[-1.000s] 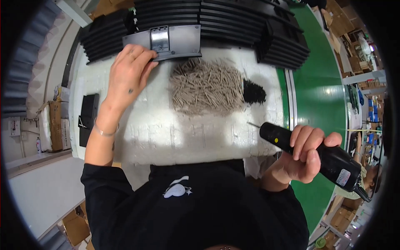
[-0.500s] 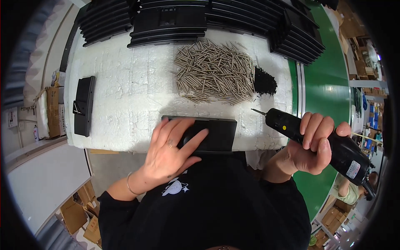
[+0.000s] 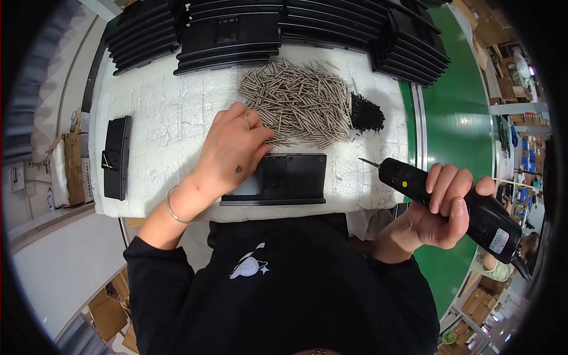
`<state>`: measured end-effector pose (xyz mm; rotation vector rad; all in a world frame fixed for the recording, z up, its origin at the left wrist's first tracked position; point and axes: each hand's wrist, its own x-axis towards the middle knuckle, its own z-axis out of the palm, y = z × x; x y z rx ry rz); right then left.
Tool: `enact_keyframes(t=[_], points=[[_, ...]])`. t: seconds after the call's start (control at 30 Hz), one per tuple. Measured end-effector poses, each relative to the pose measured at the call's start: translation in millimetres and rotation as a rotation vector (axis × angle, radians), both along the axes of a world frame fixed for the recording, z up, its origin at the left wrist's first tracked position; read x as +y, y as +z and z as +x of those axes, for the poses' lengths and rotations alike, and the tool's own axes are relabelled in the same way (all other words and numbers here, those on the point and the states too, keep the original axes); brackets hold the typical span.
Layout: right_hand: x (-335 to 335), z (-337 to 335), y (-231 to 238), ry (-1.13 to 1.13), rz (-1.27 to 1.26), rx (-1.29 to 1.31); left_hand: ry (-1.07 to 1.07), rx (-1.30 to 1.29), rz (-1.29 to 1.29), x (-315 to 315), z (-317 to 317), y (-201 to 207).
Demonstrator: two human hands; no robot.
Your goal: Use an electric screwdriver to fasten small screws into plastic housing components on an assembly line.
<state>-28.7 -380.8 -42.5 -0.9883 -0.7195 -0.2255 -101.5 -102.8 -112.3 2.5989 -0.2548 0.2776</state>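
Observation:
My left hand point(image 3: 234, 145) reaches over the near left edge of a heap of silvery metal pins point(image 3: 299, 100). Its fingers are bent together at the pins, and whatever lies between the fingertips is hidden. Below and beside that hand, a black rectangular panel point(image 3: 293, 180) lies at the worktop's front edge, its raised lip toward me; my wrist covers its left part. To the right, my right hand point(image 3: 447, 207) is wrapped round a black electric screwdriver point(image 3: 408, 180), held with its thin bit pointing left, clear of the panel.
A heap of small black screws point(image 3: 367, 113) adjoins the pins on the white foam-covered worktop point(image 3: 160, 112). One narrow black part point(image 3: 116, 160) lies at the far left. Stacks of black panels point(image 3: 228, 44) line the back. Beyond the right edge runs a green surface point(image 3: 458, 130).
My left hand has left the panel and moved up to the pins. The panel has been turned, its lip now on the near side. The screwdriver has hardly moved.

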Motion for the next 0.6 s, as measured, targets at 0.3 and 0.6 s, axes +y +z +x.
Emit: enact_keyframes(t=[0.3,0.6], points=[[-1,-2,-4,0.013,-0.005,0.013,0.010,0.012,-0.043,2,7,10],[34,-13,9,0.293,-0.045,0.040,0.326,0.076,-0.563,-8,-37,10]])
